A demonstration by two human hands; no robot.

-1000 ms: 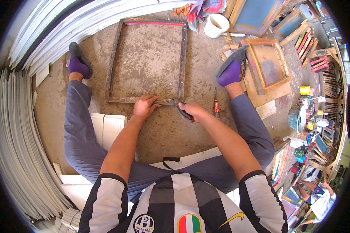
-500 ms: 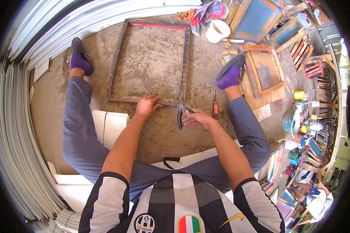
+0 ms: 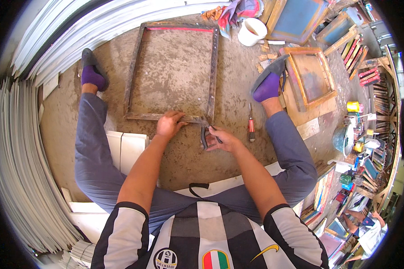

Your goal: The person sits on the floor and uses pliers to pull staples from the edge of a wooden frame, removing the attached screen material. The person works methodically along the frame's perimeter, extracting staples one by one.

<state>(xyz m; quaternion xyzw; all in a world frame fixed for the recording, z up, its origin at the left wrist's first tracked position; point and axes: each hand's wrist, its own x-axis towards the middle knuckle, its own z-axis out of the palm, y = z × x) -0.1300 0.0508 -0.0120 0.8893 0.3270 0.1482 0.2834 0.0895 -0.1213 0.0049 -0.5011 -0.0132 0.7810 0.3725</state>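
Note:
A weathered wooden frame (image 3: pixel 133 74) with a red strip along its far side lies flat on the dirt floor between my spread legs. My left hand (image 3: pixel 169 124) presses down on the frame's near rail. My right hand (image 3: pixel 221 139) grips a pair of dark pliers (image 3: pixel 204 136) whose jaws meet the frame's near right corner. A red-handled screwdriver (image 3: pixel 251 124) lies on the ground just right of my right hand.
Stacked white panels (image 3: pixel 18 152) line the left. A white bucket (image 3: pixel 252 31) and a coloured cloth (image 3: pixel 238 9) sit beyond the frame. More wooden frames (image 3: pixel 310 76) and shelves of paint pots (image 3: pixel 359 134) fill the right. White boards (image 3: pixel 125 150) lie under my legs.
My right hand has shifted the pliers from pointing left along the rail to gripping at the frame's near right corner. My left hand stays on the rail.

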